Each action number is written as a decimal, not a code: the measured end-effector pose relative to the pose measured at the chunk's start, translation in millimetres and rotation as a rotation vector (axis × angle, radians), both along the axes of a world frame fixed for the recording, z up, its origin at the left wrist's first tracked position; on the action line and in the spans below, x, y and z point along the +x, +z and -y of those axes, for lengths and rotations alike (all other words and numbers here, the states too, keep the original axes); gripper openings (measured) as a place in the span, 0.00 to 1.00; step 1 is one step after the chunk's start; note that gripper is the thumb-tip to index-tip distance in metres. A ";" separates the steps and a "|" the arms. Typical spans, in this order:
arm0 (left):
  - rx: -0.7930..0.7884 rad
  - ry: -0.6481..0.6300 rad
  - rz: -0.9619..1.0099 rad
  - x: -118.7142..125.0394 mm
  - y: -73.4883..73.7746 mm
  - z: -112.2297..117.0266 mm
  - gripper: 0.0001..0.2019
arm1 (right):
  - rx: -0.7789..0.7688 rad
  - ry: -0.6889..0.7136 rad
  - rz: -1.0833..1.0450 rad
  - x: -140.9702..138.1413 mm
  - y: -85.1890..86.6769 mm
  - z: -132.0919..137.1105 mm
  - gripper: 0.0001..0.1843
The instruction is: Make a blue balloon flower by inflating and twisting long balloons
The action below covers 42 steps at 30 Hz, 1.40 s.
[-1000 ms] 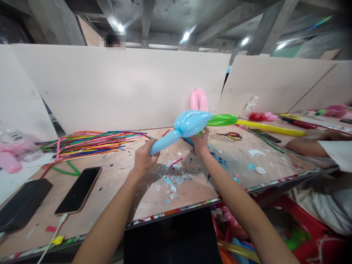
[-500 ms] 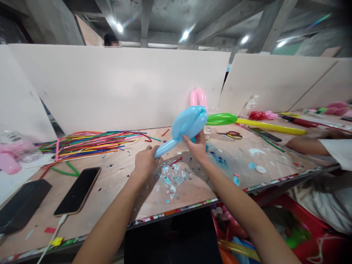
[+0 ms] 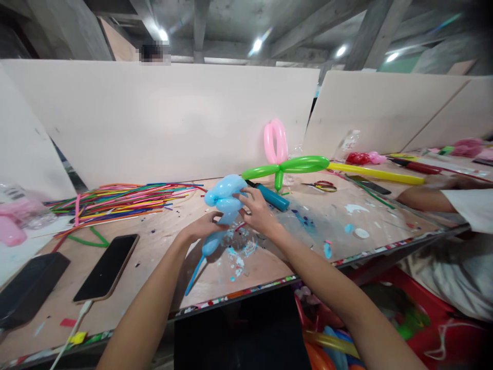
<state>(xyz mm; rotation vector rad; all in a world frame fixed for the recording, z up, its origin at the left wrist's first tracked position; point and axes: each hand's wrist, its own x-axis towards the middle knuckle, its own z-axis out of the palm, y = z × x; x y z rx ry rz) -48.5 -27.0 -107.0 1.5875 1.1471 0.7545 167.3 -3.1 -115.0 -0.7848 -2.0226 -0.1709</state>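
Head view: below the desk's front edge, inflated balloons (image 3: 319, 353) are gathered by a red tub (image 3: 442, 314). On the desk (image 3: 277, 254), a smartphone (image 3: 108, 267) is joined to a white cable (image 3: 76, 327), and a black case (image 3: 33, 288) is set to its left. Over the middle, a light-blue balloon (image 3: 229, 185) is held by both hands: it is gripped just below its folded loops by the curled left hand (image 3: 202, 227), while its right side is clasped by the bent fingers of the right hand (image 3: 260, 213). Its thin tail (image 3: 195, 276) is pointed down toward the front edge. Pale-blue scraps (image 3: 239, 259) are scattered nearby. Just beyond the right hand, a teal cylinder (image 3: 272, 197) is laid; farther left, uninflated balloons (image 3: 123, 203) are heaped. Scissors (image 3: 321, 187) are placed to the right. Behind, pink loops (image 3: 282, 141) are joined to green balloon loops (image 3: 306, 164), and a yellow balloon (image 3: 377, 173) is stretched toward another person's forearm (image 3: 425, 200). The back is bounded by white boards (image 3: 173, 118).
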 end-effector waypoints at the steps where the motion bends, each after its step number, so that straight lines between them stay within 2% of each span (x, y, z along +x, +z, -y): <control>1: -0.074 -0.052 0.097 -1.5 0.4 -0.2 0.22 | 0.016 0.016 -0.008 -0.4 -0.2 1.1 0.27; 4: -0.294 -0.154 0.371 -7.5 3.8 -0.3 0.18 | 0.028 0.052 -0.066 3.0 1.0 0.9 0.25; 7: -0.370 -0.199 0.555 -14.2 10.2 0.0 0.28 | 0.004 0.104 -0.085 12.0 1.2 -5.8 0.25; 10: -0.329 -0.152 0.580 -14.0 16.0 2.7 0.38 | -0.051 0.140 -0.022 16.8 -3.3 -13.1 0.22; 12: -0.271 -0.112 0.550 -9.1 17.4 5.0 0.36 | -0.111 0.166 0.006 13.6 -7.3 -14.5 0.20; 14: -0.193 -0.025 0.525 -3.1 16.7 6.0 0.30 | -0.188 0.207 -0.027 6.2 -9.9 -12.7 0.22; 16: -0.116 0.098 0.497 1.1 14.7 4.8 0.24 | -0.294 0.229 -0.169 -2.1 -10.0 -10.5 0.23; 18: -0.044 0.194 0.458 2.5 12.8 2.0 0.22 | -0.437 0.221 -0.414 -7.5 -8.4 -10.5 0.25; 20: 0.015 0.246 0.471 2.4 11.7 -0.7 0.21 | -0.611 0.217 -0.601 -8.2 -6.6 -13.4 0.27; 21: 0.036 0.259 0.506 2.4 11.6 -1.6 0.21 | -0.697 0.229 -0.628 -7.4 -6.1 -15.2 0.29; 24: 0.079 0.262 0.634 4.8 11.1 -2.6 0.21 | -0.937 0.358 -0.527 -6.4 -7.7 -16.0 0.30; 29: 0.137 0.190 0.730 15.3 5.3 -2.6 0.23 | -1.289 0.716 -0.413 -29.1 -18.7 4.6 0.34; 32: 0.167 0.174 0.756 21.8 1.8 -1.5 0.24 | -1.396 0.812 -0.491 -46.2 -27.9 15.5 0.26; 35: 0.209 0.158 0.712 25.7 2.9 0.6 0.24 | -1.460 0.830 -0.623 -51.1 -34.0 16.3 0.21; 39: 0.339 0.244 0.574 25.4 6.0 1.9 0.24 | -1.456 0.803 -0.708 -41.6 -30.6 10.6 0.20; 42: 0.344 0.324 0.517 23.4 4.1 1.5 0.22 | -1.446 0.762 -0.710 -35.2 -24.2 8.3 0.21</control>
